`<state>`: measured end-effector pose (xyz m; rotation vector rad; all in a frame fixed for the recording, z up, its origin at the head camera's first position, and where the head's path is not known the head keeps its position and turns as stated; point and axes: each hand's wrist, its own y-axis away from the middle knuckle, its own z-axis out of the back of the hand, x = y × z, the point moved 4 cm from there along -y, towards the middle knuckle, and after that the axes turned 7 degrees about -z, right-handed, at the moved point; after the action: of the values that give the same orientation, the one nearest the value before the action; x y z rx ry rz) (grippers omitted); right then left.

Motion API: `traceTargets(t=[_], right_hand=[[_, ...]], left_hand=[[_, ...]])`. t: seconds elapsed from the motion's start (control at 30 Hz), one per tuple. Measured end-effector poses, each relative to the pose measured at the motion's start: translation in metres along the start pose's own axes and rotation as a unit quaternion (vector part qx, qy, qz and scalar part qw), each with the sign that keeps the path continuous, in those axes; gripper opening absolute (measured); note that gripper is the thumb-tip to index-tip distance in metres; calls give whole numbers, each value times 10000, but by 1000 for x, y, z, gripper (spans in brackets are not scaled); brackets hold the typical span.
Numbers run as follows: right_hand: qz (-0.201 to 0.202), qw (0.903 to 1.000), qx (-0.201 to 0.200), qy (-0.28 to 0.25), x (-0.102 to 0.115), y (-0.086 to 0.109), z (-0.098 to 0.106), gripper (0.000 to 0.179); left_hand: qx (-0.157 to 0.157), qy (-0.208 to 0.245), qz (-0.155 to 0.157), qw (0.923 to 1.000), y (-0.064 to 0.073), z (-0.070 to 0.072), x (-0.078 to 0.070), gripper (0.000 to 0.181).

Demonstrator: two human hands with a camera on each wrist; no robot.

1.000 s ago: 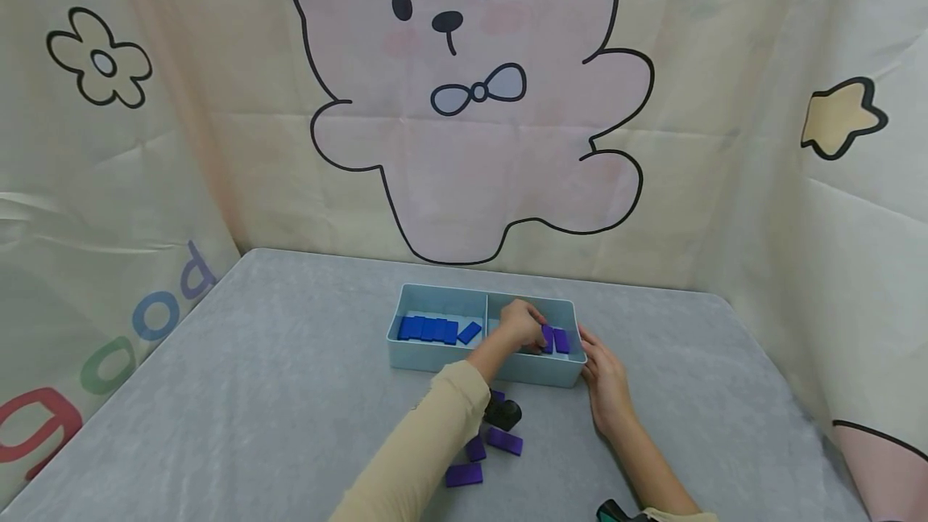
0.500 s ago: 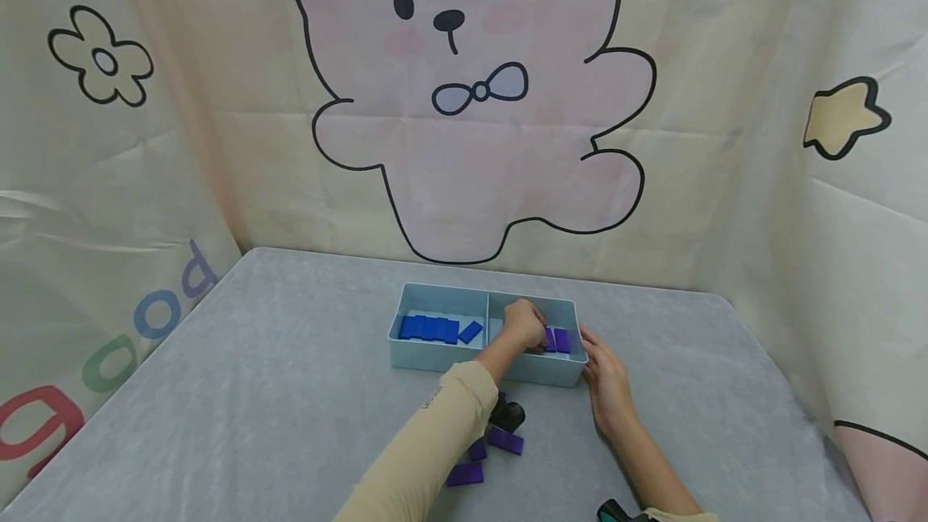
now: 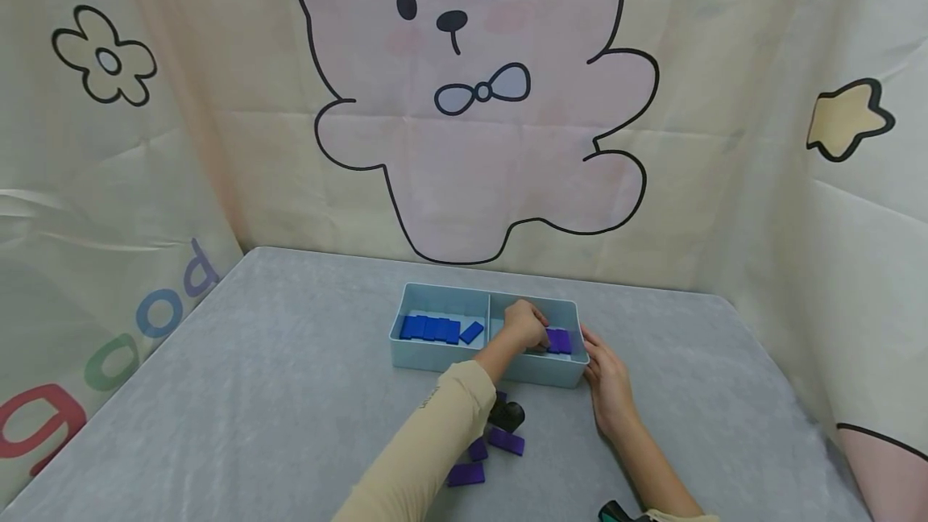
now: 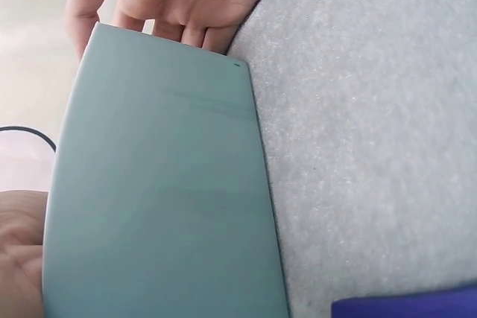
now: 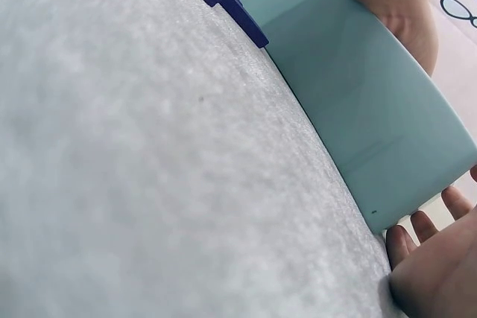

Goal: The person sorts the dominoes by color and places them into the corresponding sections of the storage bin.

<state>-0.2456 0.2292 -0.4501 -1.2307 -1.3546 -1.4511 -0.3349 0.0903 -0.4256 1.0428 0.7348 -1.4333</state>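
Blue tiles point(image 3: 431, 329) lie in the box's point(image 3: 435, 355) left compartment. In its right one, the left hand point(image 3: 525, 324) reaches down, fingers bent, tips hidden; I can't tell whether they pinch anything. Purple tiles point(image 3: 563, 341) lie just right of those fingers, long axes running front to back of the box, nearer this hand than the right hand point(image 3: 609, 383), whose extended fingers touch the box's right end, grasping nothing.

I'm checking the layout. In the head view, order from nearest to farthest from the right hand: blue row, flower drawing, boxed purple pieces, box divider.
1. Boxed purple pieces: right compartment, beside the left hand.
2. Box divider: between the two compartments.
3. Blue row: left compartment.
4. Flower drawing: on the backdrop, far left.
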Motion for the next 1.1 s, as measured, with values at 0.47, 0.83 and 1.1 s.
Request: traceTargets(t=[0.47, 0.83, 1.1], right_hand=[[1, 10000, 28, 25, 0, -1, 1, 54], [79, 10000, 41, 18, -2, 0, 2, 53], [124, 9998, 154, -7, -2, 0, 2, 54]], left_hand=[[166, 44, -157, 9997, 13, 9, -5, 22], [528, 218, -305, 9979, 24, 15, -14, 23], [804, 246, -856, 9928, 36, 23, -19, 23]])
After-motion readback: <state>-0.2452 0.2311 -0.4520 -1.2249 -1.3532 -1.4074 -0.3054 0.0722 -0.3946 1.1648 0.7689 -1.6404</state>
